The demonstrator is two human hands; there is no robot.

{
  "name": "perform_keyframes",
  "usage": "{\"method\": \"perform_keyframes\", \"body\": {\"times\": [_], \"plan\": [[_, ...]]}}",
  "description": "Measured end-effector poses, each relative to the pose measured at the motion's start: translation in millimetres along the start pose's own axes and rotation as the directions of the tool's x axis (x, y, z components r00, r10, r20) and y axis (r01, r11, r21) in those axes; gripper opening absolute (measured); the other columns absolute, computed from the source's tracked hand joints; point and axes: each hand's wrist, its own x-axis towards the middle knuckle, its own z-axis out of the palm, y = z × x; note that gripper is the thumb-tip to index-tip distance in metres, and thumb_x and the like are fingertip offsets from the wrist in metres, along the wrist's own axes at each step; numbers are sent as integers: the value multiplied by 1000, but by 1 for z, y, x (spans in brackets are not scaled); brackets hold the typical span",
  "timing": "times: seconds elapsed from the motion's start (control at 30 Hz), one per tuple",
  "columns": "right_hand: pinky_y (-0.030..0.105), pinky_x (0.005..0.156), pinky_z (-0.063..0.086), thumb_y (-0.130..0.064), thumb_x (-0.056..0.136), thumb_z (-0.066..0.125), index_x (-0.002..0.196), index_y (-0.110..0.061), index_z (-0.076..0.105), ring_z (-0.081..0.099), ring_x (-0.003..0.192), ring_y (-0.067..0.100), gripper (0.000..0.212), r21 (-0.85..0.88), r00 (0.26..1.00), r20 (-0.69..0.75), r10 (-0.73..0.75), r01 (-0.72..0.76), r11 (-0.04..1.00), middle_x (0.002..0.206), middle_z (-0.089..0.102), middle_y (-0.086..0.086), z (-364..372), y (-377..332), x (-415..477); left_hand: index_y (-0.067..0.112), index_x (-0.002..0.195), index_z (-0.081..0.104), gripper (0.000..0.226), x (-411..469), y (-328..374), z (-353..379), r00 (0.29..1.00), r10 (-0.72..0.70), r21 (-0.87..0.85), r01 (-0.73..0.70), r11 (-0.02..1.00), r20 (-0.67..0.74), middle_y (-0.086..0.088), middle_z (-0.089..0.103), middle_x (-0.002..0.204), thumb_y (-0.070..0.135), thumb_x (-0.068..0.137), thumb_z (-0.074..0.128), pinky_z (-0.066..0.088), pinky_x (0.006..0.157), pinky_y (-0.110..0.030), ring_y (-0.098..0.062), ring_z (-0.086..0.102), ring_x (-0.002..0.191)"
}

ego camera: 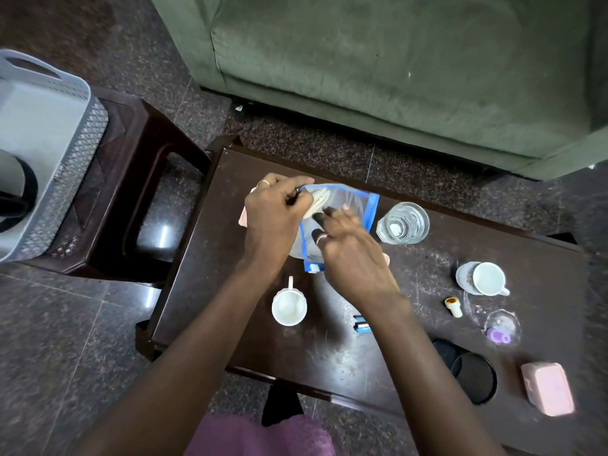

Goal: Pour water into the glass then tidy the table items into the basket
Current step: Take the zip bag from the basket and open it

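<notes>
A clear zip bag with blue edges (358,202) lies on the dark table (329,350), with pale flat pieces inside. My left hand (274,217) pinches the bag's upper left corner. My right hand (352,251) rests on the bag, fingers reaching into or onto it. A glass of water (403,222) stands just right of the bag. The grey perforated basket (49,133) sits on a dark stool (131,179) at the far left, with a dark-lidded jug partly visible in it.
On the table: a white mug (289,306) near the front, a white cup (485,278) on a saucer, a small yellow-capped bottle (453,306), a blue item (362,325), black round coasters (470,373), a pink box (547,388), a clear lid with purple pieces (500,330). A green sofa (394,67) stands behind.
</notes>
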Motion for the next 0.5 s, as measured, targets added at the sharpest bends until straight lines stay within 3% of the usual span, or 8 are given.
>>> {"method": "perform_keyframes", "body": {"times": [0.03, 0.1, 0.13, 0.17, 0.27, 0.33, 0.43, 0.5], "plan": [[37, 113, 23, 4, 82, 42, 114, 2, 59, 43, 128, 32, 36, -22, 991, 132, 28, -26, 999, 128, 55, 19, 0, -1, -1, 17, 93, 75, 26, 1, -1, 0, 1000, 5, -9, -5, 1000, 2, 0, 57, 75, 6, 76, 61, 31, 65, 5, 1, 51, 63], [37, 84, 43, 2, 83, 41, 111, -5, 58, 53, 113, 33, 34, -13, 952, 275, 135, -136, 991, 115, 60, 16, -5, -2, -1, 16, 95, 75, 27, 4, -5, -1, 1000, 7, -22, -7, 1000, 24, 8, 52, 71, 4, 76, 60, 31, 65, 6, 13, 51, 65], [35, 71, 40, 1, 84, 40, 110, -7, 57, 56, 107, 33, 32, 4, 931, 313, 187, -198, 980, 111, 60, 15, -7, -2, -1, 17, 96, 75, 27, 5, -8, -1, 999, 2, -14, -1, 1000, 45, 12, 49, 70, 4, 77, 60, 31, 64, 6, 16, 51, 64], [34, 68, 37, 1, 85, 40, 111, -8, 56, 57, 105, 34, 31, 35, 915, 334, 225, -251, 967, 111, 59, 15, -7, -2, 1, 17, 96, 74, 28, 6, -11, -2, 998, -6, 2, 6, 1000, 70, 14, 48, 69, 4, 77, 60, 32, 63, 5, 14, 52, 61], [35, 83, 43, 2, 86, 35, 120, -5, 53, 51, 116, 34, 38, 210, 869, 381, 317, -415, 885, 123, 53, 19, 0, 0, 19, 17, 98, 74, 28, 7, -20, -2, 990, -6, 62, -3, 998, 143, 7, 52, 76, 5, 77, 61, 32, 62, 5, 0, 50, 57], [35, 93, 42, 0, 87, 35, 120, -4, 56, 48, 120, 34, 39, 376, 827, 381, 413, -547, 748, 125, 54, 21, 9, -1, 35, 17, 100, 73, 29, 7, -26, -2, 983, -2, 88, -14, 996, 184, 3, 53, 79, 5, 77, 61, 31, 64, 5, -7, 50, 64], [34, 88, 43, -3, 89, 38, 112, 2, 59, 52, 114, 36, 32, 516, 728, 415, 545, -682, 518, 119, 60, 23, 26, -2, 53, 19, 100, 73, 30, 6, -34, -2, 977, -14, 121, -13, 993, 214, 1, 56, 80, 6, 76, 61, 30, 66, 6, -11, 53, 77], [35, 86, 44, -6, 90, 40, 110, 2, 59, 54, 111, 36, 29, 532, 674, 467, 573, -731, 427, 118, 61, 22, 36, -3, 61, 20, 100, 73, 30, 6, -39, -2, 972, -25, 136, -7, 991, 233, -1, 58, 81, 6, 76, 61, 30, 66, 6, -12, 53, 80]]}}
